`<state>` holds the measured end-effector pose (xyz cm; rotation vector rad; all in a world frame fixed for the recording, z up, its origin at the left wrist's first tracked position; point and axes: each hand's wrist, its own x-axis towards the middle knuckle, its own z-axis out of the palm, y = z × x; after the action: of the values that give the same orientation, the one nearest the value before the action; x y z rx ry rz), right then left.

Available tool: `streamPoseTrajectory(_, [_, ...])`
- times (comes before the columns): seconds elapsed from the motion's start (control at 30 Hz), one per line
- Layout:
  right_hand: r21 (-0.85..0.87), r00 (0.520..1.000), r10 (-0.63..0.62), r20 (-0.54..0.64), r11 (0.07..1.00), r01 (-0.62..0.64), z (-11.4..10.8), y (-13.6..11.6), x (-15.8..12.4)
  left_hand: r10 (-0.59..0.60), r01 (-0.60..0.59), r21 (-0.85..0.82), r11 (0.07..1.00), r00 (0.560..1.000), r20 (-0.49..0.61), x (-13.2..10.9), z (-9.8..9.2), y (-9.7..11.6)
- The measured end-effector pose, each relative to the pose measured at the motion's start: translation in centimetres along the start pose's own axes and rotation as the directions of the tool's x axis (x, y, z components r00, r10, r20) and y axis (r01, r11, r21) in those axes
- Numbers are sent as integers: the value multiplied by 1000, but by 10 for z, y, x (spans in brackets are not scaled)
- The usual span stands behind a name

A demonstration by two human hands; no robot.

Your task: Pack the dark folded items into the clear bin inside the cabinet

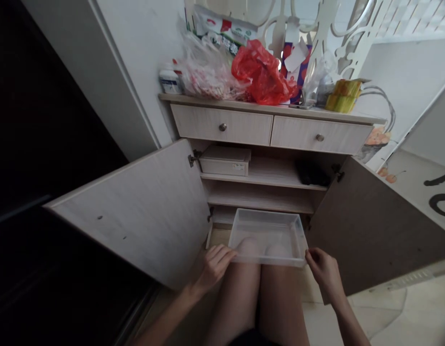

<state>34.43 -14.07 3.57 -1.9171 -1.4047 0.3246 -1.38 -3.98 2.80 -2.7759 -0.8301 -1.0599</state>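
A clear plastic box [269, 218] is held level above my knees, which show through its bottom. My left hand [217, 262] pinches its near left corner. At the near right corner, my right hand [322, 270] grips the rim between thumb and fingers. I see nothing lying inside the box. Just beyond it stands a pale wooden cabinet [260, 197] with its shelves exposed. On the upper shelf sit a white lidded box [225, 161] at the left and a dark object [312, 173] at the right, whose kind I cannot make out.
Cabinet doors swing out on both sides, the left door [146, 211] and the right door [380, 230]. Two closed drawers [222, 126] run above the shelves. A red plastic bag [260, 72], a white bottle [170, 81] and a yellow pack [342, 96] crowd the top.
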Motion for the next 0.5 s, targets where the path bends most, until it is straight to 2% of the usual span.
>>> streamPoseTrajectory(0.1, [-49,999,38,26,998,-37,13,5,-17,-50,54,-107,993,998,32,-21,2,8])
streamPoseTrajectory(0.13, [-67,998,44,33,997,-41,16,7,-18,-99,104,-157,982,994,41,-25,5,10])
streamPoseTrajectory(0.17, [-84,998,46,41,996,-43,19,8,-19,-184,187,-206,961,982,31,-28,9,10])
streamPoseTrajectory(0.2, [-99,998,46,49,994,-41,20,9,-19,-307,297,-254,920,952,2,-29,15,11])
streamPoseTrajectory(0.23, [-112,997,46,63,993,-38,20,10,-19,-452,421,-305,854,891,-35,-30,22,11])
streamPoseTrajectory(0.27, [-124,995,45,85,992,-35,18,10,-18,-598,540,-367,757,799,-59,-29,29,11])
streamPoseTrajectory(0.3, [-134,992,44,116,991,-29,15,11,-15,-724,637,-437,635,688,-50,-28,37,11])
streamPoseTrajectory(0.33, [-144,989,44,143,989,-23,11,11,-9,-812,701,-505,504,583,-1,-25,44,10])
streamPoseTrajectory(0.37, [-154,987,43,155,988,-18,5,10,-1,-860,735,-562,379,504,80,-23,50,10])
streamPoseTrajectory(0.4, [-162,989,34,145,987,-11,0,9,13,-874,751,-604,268,453,175,-20,55,10])
streamPoseTrajectory(0.43, [-166,993,15,113,986,4,-6,8,31,-869,756,-630,176,420,262,-18,59,10])
streamPoseTrajectory(0.5, [-172,999,-51,-12,984,48,-15,2,82,-846,755,-653,61,387,367,-14,61,10])
